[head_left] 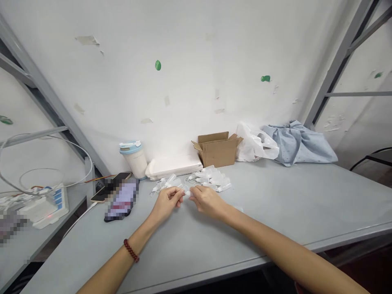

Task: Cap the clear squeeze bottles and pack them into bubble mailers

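My left hand (168,201) is closed in a pinch, its thumb and fingertips on a small white plastic piece (186,192). My right hand (208,201) grips the same piece from the other side, its fingers hiding most of it. A thin clear loop seems to stand up from it. Just behind my right hand lies a pile of small translucent plastic bottles (211,176) with white tips. A smaller group of similar bottles (167,183) with thin loops lies behind my left hand. Both hands are low over the grey table (183,249).
Along the wall stand a lidded cup (136,161), a flat white package (174,166), an open cardboard box (219,153), a white plastic bag (252,143) and a blue cloth bundle (301,143). At left lie a phone (112,187), a purple pouch (122,200) and a power strip (58,206).
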